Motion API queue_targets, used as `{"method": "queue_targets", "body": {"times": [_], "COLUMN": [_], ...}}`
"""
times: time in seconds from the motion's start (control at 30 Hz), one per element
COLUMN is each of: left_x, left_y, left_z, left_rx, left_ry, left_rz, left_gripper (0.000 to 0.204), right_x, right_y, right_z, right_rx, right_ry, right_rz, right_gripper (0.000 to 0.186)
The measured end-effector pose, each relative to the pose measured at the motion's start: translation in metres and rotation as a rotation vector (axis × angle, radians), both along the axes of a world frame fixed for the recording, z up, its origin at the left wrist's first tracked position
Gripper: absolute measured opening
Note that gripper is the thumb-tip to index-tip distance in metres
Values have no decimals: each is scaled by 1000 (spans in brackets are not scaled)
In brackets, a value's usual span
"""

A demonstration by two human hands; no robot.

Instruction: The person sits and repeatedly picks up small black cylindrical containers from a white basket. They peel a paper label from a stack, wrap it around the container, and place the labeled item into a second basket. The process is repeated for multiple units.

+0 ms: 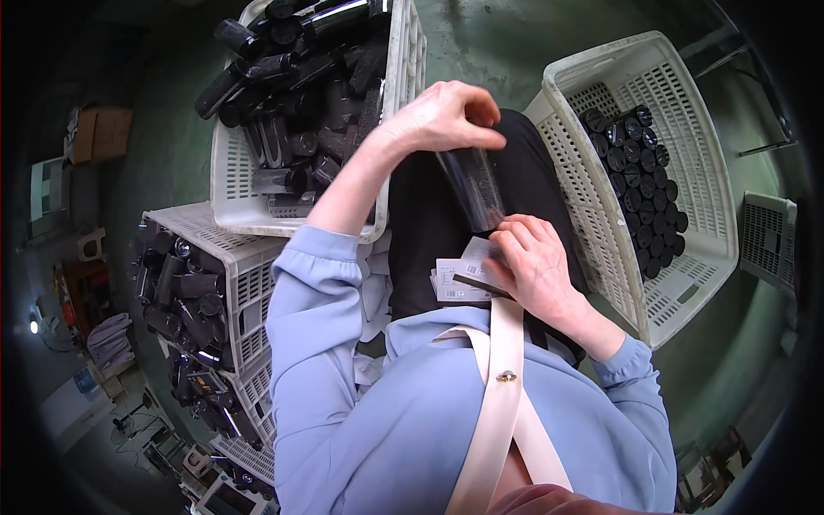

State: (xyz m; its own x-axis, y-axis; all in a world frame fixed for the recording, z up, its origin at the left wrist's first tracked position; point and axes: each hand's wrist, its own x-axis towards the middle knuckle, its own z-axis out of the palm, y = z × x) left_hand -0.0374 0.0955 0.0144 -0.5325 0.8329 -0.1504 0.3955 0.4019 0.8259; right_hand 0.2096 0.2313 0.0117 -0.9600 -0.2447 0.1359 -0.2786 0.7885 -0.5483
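Observation:
Over my black-clad lap, a dark see-through cylinder (468, 189) lies at a slant. My left hand (455, 116) grips its upper end with curled fingers. My right hand (536, 266) is at the cylinder's lower end, fingers bent, with its fingertips against it and near a white printed card (476, 249); whether it pinches the card is unclear. More white cards (451, 287) rest in a loose pile on my lap, just below the cylinder, partly under my right hand.
A white crate (403, 60) heaped with dark cylinders stands at upper left, with more loaded crates (253, 318) below it. At right, another crate (687, 292) holds upright dark cylinders in rows. A cardboard box (99, 137) and a small grey crate (768, 240) sit farther out.

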Motion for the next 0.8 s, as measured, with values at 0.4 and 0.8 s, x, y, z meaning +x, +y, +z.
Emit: {"method": "queue_targets", "body": {"times": [0.4,0.8], "left_x": [174,184], "left_y": [-63,-62], "left_z": [9,1], "left_rx": [330,404], "left_ry": [-830,-940], "left_rz": [473,531], "left_gripper": [21,10], "right_x": [-39,-42], "right_y": [65,52], "right_z": [41,31], "right_rx": [-679,-338], "right_ry": [-450,-18], "right_rz": [-178,-123], "right_gripper": [19,27]}}
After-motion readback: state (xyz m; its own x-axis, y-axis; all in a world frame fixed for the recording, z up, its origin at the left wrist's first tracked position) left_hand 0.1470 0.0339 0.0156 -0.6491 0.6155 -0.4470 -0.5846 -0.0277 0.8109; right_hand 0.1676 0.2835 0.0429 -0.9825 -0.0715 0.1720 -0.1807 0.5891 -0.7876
